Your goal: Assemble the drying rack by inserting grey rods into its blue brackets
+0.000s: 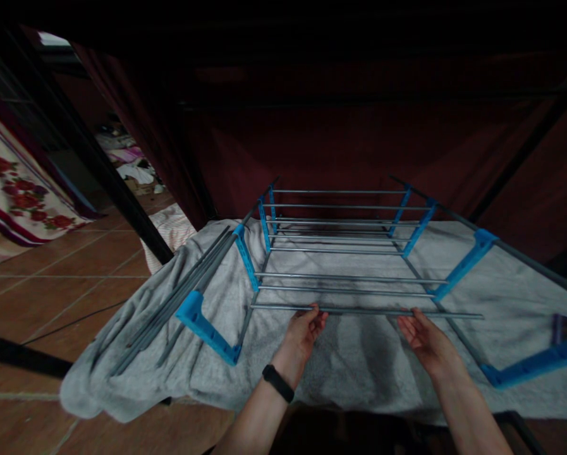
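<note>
Both hands hold one thin grey metal rod [359, 311] level across the front of a rack frame. My left hand [308, 327] pinches it left of its middle; a dark band circles that wrist. My right hand [416, 332] grips it farther right, fingers curled beneath. The rod's right end sticks out past the frame's right lower tube. The frame has blue plastic brackets [248, 259] on grey tubes, with several crossbars [349, 278] joining the two sides behind the rod. The nearest blue brackets, at left [207, 332] and right [534, 363], have no crossbar between them.
Several loose grey rods [179, 297] lie in a bundle on the left of the grey blanket [359, 373] under the frame. Dark posts [122, 196] stand at the left, with a tiled floor [50, 303] beyond. A maroon curtain [321, 145] hangs behind.
</note>
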A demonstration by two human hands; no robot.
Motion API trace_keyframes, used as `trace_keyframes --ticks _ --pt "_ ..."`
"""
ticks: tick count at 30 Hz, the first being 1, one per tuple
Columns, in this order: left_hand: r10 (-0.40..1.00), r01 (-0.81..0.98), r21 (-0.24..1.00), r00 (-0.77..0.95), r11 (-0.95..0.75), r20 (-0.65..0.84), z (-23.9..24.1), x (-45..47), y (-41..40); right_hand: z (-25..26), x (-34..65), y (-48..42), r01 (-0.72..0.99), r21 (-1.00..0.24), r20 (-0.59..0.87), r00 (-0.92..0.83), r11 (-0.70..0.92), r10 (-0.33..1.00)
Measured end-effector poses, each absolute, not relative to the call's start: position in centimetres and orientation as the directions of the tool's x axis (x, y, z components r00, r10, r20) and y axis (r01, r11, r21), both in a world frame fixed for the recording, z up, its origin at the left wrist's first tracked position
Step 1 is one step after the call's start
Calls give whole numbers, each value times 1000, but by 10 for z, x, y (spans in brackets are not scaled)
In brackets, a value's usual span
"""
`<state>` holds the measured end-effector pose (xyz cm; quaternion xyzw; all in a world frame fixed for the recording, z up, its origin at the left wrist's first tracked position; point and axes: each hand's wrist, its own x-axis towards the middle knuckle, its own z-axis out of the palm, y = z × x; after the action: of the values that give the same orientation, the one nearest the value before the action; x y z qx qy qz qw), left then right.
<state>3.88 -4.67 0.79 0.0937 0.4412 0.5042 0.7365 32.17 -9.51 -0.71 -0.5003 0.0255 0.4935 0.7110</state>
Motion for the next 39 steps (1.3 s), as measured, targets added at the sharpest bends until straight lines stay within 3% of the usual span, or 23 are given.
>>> trace_keyframes --ticks 15,30,39 --pt "823 -653 583 114 484 -556 6 40 -47 -11 316 -94 -688 -726 -457 476 -6 751" --pt "811 -674 557 109 485 -574 10 40 -48 -4 321 -95 -707 -707 -513 517 4 685" --pt "788 -709 546 23 447 -615 22 31 -40 3 329 -97 -714 -700 -533 534 11 656"
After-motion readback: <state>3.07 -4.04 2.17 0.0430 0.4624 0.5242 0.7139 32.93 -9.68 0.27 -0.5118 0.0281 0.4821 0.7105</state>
